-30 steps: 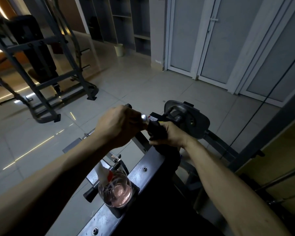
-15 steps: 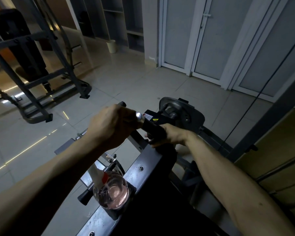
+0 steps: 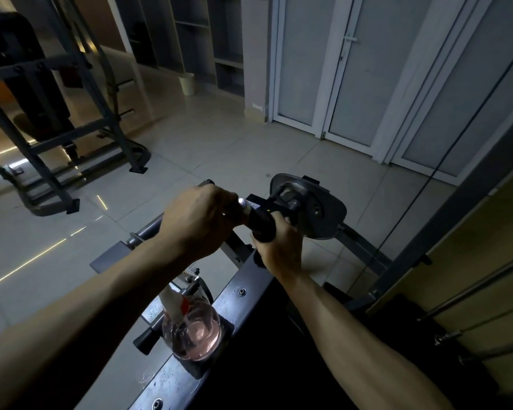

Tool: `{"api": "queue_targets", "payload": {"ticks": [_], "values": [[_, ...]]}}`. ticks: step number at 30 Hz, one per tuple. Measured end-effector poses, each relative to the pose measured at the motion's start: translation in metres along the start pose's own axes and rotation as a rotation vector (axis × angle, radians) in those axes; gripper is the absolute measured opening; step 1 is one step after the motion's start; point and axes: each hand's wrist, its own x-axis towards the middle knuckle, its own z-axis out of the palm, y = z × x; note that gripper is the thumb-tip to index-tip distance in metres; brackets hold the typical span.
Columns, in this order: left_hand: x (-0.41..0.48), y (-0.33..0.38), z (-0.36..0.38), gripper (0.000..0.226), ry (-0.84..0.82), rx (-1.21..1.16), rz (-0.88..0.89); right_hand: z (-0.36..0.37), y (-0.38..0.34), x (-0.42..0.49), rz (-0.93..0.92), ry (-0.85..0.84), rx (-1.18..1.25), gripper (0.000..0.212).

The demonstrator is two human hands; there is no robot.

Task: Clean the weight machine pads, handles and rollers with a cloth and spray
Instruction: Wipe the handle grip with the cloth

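Observation:
My left hand (image 3: pixel 196 220) grips the left end of the weight machine's handle bar (image 3: pixel 148 229), fingers curled over it. Just to its right, my right hand (image 3: pixel 279 247) is curled from below round the black handle grip (image 3: pixel 261 221). Whether a dark cloth lies between the palm and the grip cannot be told in this dim light. A clear spray bottle (image 3: pixel 196 332) of pink liquid stands upright on the machine's steel frame (image 3: pixel 237 291), below my left forearm.
A grey cam plate (image 3: pixel 323 208) sits just behind the grip, with a cable (image 3: pixel 427 179) running up to the right. Weight-stack guide rods (image 3: pixel 471 291) are at the right edge. Another machine (image 3: pixel 42 113) stands far left, a small bin (image 3: pixel 187 84) and doors (image 3: pixel 353 84) beyond tiled floor.
My right hand has shifted slightly lower and more underneath the black grip. My left hand keeps its hold on the bar, and the spray bottle has not moved.

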Motion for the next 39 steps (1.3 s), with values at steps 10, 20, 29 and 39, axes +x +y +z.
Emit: {"api": "queue_targets", "payload": {"ticks": [10, 20, 29, 39], "values": [[0.002, -0.005, 0.001, 0.023, -0.029, 0.047, 0.012, -0.023, 0.021, -0.034, -0.014, -0.219, -0.187, 0.069], [0.003, -0.005, 0.002, 0.02, 0.005, 0.07, -0.017, -0.04, -0.02, -0.012, 0.239, -0.298, -0.221, 0.011], [0.009, -0.007, 0.003, 0.017, -0.052, 0.117, -0.017, -0.04, -0.08, -0.017, 0.077, -0.026, 0.047, 0.032], [0.007, -0.021, -0.008, 0.026, -0.208, -0.142, 0.011, -0.065, -0.094, -0.049, -0.042, 0.021, 0.363, 0.062]]}}
